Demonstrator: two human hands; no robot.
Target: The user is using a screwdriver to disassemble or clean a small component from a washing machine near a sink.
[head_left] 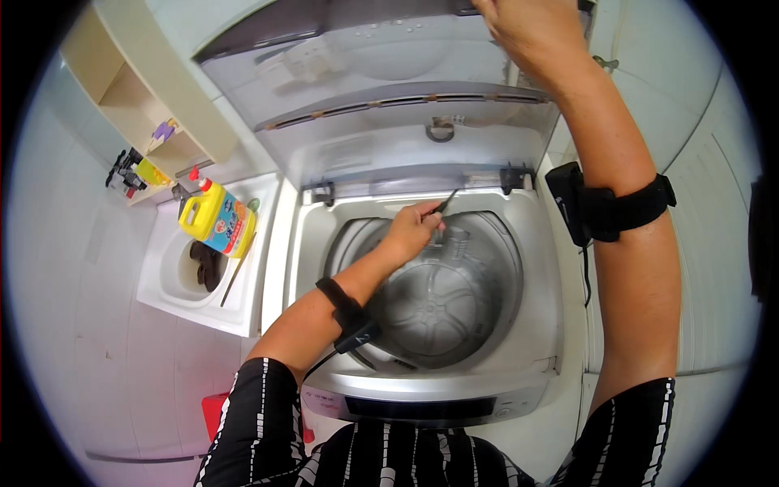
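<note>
A top-loading washing machine (527, 268) stands in front of me with its lid (381, 73) raised. My right hand (531, 28) grips the lid's top edge and holds it up. My left hand (412, 230) reaches into the back of the steel drum (442, 304) and pinches a thin dark tool (446, 200) that points at the drum's rear rim. The drum looks bare inside. Black straps with small devices wrap both forearms.
A white sink (174, 296) stands to the left, with a yellow detergent jug (215, 217) on its edge and dark items in the basin. A cream wall shelf (138, 97) holds small bottles. A red object (215, 410) lies on the tiled floor.
</note>
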